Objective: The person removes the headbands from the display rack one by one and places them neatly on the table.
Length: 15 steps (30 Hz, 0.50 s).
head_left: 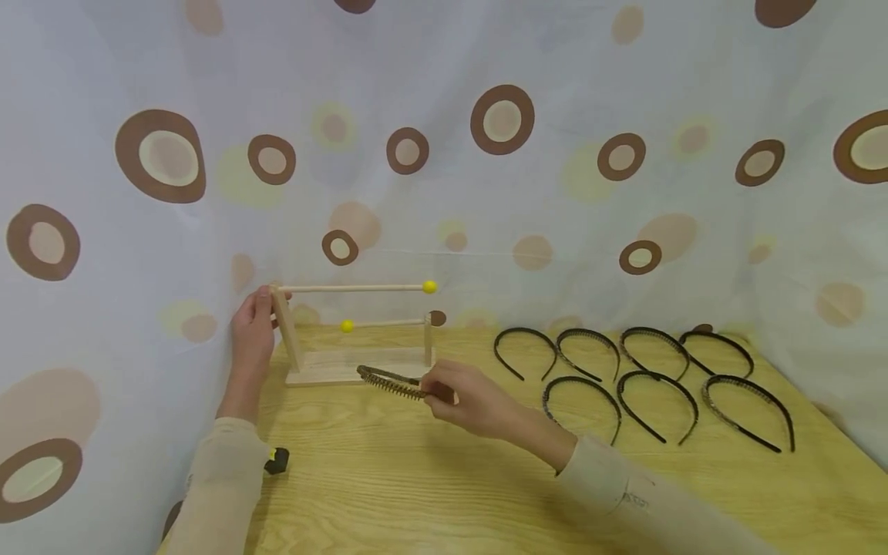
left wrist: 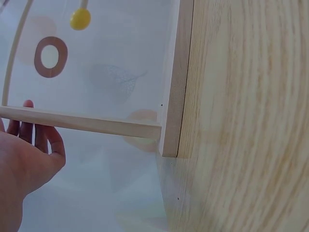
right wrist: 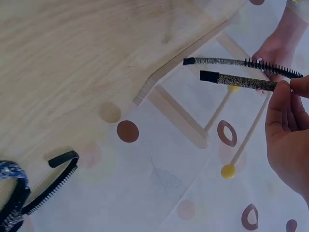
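Observation:
A wooden stand [head_left: 287,331] with two posts and two horizontal rods stands at the back left; each rod ends in a yellow ball [head_left: 429,287]. My left hand [head_left: 253,327] grips the top of its left post [left wrist: 87,122], fingers reaching round behind the wood. In front of the stand, my right hand [head_left: 472,397] pinches a toothed, glittery headband [head_left: 388,381] near its curve. In the right wrist view, the two dark-tipped ends of this headband [right wrist: 246,81] point away from the fingers, towards the stand's base.
Several dark headbands [head_left: 657,405] lie in two rows on the right of the wooden table [head_left: 416,493]. A small black and yellow object [head_left: 277,460] sits beside the left sleeve. A patterned curtain [head_left: 444,208] hangs behind and at the sides.

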Available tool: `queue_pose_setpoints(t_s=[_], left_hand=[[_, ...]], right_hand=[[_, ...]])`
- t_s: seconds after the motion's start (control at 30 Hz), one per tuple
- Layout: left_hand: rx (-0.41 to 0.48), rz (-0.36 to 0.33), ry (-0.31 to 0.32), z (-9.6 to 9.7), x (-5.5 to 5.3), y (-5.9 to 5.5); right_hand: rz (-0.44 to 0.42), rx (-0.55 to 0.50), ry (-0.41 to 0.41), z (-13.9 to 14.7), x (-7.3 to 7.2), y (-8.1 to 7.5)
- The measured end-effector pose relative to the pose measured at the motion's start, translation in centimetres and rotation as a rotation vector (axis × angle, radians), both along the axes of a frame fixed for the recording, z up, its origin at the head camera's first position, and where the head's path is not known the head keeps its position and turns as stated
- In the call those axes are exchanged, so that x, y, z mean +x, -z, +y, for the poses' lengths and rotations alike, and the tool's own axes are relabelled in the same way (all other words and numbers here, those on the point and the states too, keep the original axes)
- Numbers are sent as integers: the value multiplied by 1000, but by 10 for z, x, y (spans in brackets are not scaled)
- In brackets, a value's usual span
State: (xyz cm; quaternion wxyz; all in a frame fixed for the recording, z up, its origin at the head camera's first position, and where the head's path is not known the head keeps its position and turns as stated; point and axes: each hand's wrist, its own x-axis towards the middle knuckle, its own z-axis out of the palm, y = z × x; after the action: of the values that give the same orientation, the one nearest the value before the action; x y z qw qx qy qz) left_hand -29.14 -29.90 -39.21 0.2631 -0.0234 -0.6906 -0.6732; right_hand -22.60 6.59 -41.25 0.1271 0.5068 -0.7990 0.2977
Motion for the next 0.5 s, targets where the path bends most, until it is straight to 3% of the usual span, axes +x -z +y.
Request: queue_pose_setpoints(t_s=[0.13,0.27,0.33,0.5], left_hand=[[26,-2,2,-6,-10,10],[37,-13,-7,-9,-15,16],[34,-15,-7,-9,-15,16],[27,-12,3,-1,-6,5]], right_hand=[[-41,-106,77,26,13,5],[-126,-212,212,56,20,11],[-211,-262,302,72,21,13],[-546,-397,472,107,18,14]])
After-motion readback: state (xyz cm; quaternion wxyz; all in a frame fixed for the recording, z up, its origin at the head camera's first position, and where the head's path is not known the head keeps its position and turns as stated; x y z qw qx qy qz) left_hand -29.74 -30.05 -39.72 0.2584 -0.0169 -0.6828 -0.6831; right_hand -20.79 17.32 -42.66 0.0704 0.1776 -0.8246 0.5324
